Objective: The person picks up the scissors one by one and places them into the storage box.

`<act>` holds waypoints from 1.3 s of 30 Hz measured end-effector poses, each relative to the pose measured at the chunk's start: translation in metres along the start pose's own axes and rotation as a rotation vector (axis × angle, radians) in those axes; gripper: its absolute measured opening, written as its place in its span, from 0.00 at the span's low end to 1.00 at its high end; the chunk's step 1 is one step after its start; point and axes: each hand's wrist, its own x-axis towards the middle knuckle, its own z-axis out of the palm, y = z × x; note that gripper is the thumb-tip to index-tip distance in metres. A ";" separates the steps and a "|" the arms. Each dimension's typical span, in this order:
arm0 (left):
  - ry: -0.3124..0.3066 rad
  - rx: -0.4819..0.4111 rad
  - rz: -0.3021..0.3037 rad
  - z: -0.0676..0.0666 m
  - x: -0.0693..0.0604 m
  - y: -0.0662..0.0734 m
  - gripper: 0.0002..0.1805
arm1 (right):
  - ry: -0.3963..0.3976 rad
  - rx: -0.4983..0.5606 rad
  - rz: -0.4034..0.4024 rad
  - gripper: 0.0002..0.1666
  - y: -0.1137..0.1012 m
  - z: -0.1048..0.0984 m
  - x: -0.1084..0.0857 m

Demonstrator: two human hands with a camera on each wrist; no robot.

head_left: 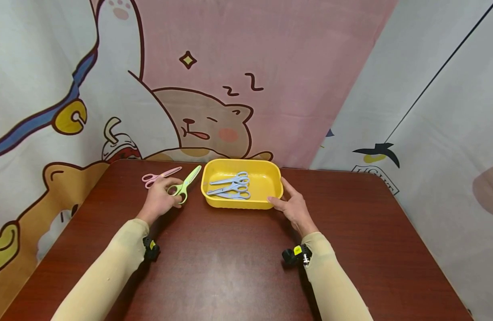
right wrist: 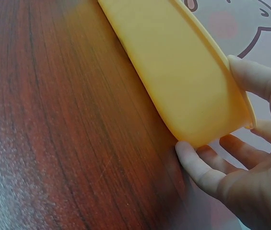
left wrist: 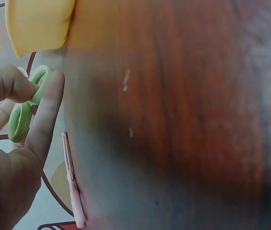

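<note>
Green scissors are pinched by the handle loops in my left hand, blades tilted up toward the back right; the left wrist view shows the thumb on a green loop. Pink scissors lie on the table just behind that hand. My right hand grips the right end of a yellow basket, thumb on its rim and other fingers around the corner and lower side. Several blue scissors lie inside the basket.
The dark red-brown table meets a cartoon-printed curtain along its back edge. The basket stands near that edge, to the right of the green scissors.
</note>
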 end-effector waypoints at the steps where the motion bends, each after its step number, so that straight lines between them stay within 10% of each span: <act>1: 0.004 -0.004 -0.002 0.000 0.000 0.000 0.25 | 0.001 0.000 0.002 0.55 0.000 0.000 0.000; 39: 0.044 0.005 0.049 0.003 0.000 0.023 0.24 | -0.002 0.004 -0.007 0.55 0.000 0.000 0.000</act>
